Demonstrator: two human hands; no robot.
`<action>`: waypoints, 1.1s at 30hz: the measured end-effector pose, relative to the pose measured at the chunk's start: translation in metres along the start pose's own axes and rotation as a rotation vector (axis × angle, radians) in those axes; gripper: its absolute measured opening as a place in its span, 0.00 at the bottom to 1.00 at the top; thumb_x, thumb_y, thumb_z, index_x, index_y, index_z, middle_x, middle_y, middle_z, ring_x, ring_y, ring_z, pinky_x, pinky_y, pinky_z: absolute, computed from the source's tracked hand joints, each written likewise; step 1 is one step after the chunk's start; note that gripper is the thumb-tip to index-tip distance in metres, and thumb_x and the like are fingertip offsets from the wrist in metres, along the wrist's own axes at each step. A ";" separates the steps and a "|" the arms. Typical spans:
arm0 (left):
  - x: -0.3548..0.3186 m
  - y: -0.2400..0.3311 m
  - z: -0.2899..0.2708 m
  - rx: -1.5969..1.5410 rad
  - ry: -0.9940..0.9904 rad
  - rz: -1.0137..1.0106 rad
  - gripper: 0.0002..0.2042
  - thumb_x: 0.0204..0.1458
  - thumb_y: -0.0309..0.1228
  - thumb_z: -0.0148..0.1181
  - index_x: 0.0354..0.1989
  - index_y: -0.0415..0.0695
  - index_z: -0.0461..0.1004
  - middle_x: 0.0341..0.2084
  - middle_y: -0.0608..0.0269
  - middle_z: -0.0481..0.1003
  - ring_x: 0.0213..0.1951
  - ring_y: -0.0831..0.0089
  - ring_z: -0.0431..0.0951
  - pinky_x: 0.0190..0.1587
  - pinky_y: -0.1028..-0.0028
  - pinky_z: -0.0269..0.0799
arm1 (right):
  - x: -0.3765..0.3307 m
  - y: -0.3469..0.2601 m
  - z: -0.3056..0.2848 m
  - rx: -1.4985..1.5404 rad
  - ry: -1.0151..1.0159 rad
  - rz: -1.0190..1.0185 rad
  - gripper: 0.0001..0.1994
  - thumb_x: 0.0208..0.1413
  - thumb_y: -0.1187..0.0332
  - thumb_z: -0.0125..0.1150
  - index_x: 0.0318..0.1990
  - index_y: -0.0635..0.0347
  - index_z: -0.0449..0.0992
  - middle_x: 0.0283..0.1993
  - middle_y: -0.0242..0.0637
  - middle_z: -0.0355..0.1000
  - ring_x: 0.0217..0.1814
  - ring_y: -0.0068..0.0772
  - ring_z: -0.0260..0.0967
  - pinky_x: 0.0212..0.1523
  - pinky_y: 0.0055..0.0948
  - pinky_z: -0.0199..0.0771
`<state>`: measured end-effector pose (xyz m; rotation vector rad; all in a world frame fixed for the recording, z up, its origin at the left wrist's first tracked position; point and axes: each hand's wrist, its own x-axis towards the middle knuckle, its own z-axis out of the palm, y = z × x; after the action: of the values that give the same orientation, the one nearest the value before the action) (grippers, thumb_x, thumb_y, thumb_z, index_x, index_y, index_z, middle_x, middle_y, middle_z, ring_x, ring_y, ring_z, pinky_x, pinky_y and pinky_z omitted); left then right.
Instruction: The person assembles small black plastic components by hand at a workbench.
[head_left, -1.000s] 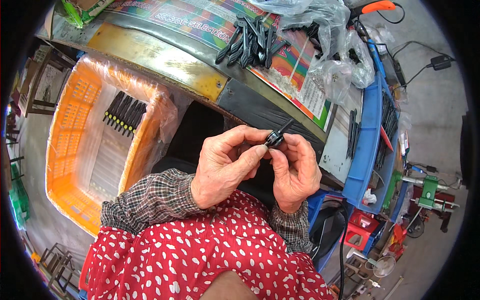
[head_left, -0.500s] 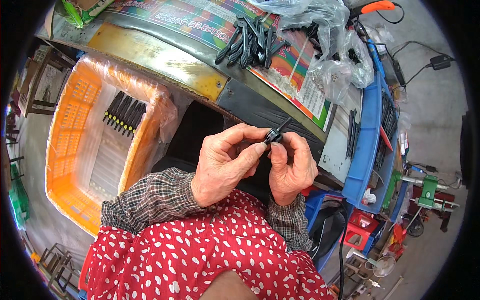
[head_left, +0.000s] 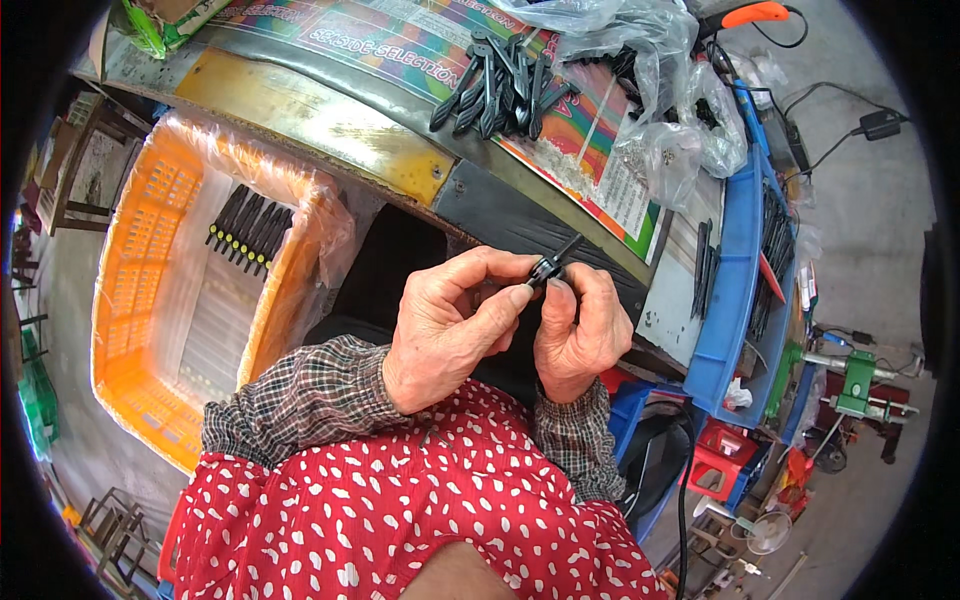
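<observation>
Between my two hands is a small black part with a slim stem (head_left: 568, 246) pointing up and right. My left hand (head_left: 452, 325) pinches it with thumb and index finger. My right hand (head_left: 582, 335) is closed against its other side, thumb and fingertips at the part; the fingers hide much of it. Past my hands, on the bench, lies a heap of black handle-like pieces (head_left: 495, 85). To my left, a plastic-lined orange crate (head_left: 140, 290) holds a row of black pieces with yellow ends (head_left: 250, 228).
The metal-edged bench (head_left: 330, 120) runs across in front of me. Clear plastic bags (head_left: 665, 150) with black parts lie at its far right. A blue tray (head_left: 725, 330) of thin black strips stands on the right, beside loose strips (head_left: 704, 268). An orange-handled tool (head_left: 755, 14) lies behind.
My right hand has shifted slightly left and its fingers have moved a little around the black part. My left hand has hardly moved.
</observation>
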<state>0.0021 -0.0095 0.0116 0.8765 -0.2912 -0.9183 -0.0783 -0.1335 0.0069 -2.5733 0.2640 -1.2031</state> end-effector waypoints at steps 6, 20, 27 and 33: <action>-0.001 -0.001 -0.001 0.000 0.006 -0.005 0.10 0.55 0.20 0.54 0.45 0.35 0.73 0.26 0.68 0.73 0.21 0.88 0.67 0.21 0.87 0.61 | -0.001 -0.002 0.001 0.062 -0.003 0.057 0.11 0.53 0.67 0.62 0.35 0.66 0.70 0.21 0.38 0.65 0.18 0.35 0.64 0.18 0.29 0.63; -0.003 -0.001 -0.002 -0.049 -0.026 -0.032 0.10 0.55 0.21 0.54 0.46 0.36 0.72 0.25 0.69 0.73 0.20 0.88 0.66 0.20 0.87 0.59 | -0.009 -0.011 0.003 0.221 0.101 0.147 0.14 0.48 0.70 0.68 0.40 0.64 0.70 0.29 0.39 0.70 0.22 0.30 0.67 0.22 0.24 0.68; -0.004 0.002 -0.002 -0.006 -0.014 -0.024 0.11 0.55 0.22 0.54 0.46 0.36 0.72 0.25 0.68 0.73 0.21 0.88 0.67 0.21 0.87 0.60 | -0.010 -0.015 -0.006 0.386 0.005 0.310 0.15 0.48 0.75 0.67 0.43 0.68 0.70 0.30 0.38 0.71 0.26 0.25 0.71 0.26 0.22 0.72; -0.003 0.001 -0.002 0.006 -0.016 -0.015 0.11 0.55 0.22 0.54 0.46 0.36 0.72 0.26 0.68 0.74 0.21 0.88 0.67 0.21 0.87 0.61 | -0.012 -0.013 -0.013 0.446 -0.062 0.395 0.16 0.47 0.78 0.66 0.44 0.70 0.70 0.34 0.40 0.73 0.29 0.25 0.73 0.30 0.22 0.75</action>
<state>0.0017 -0.0055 0.0118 0.8780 -0.3018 -0.9398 -0.0954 -0.1204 0.0101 -2.0478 0.4143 -0.9120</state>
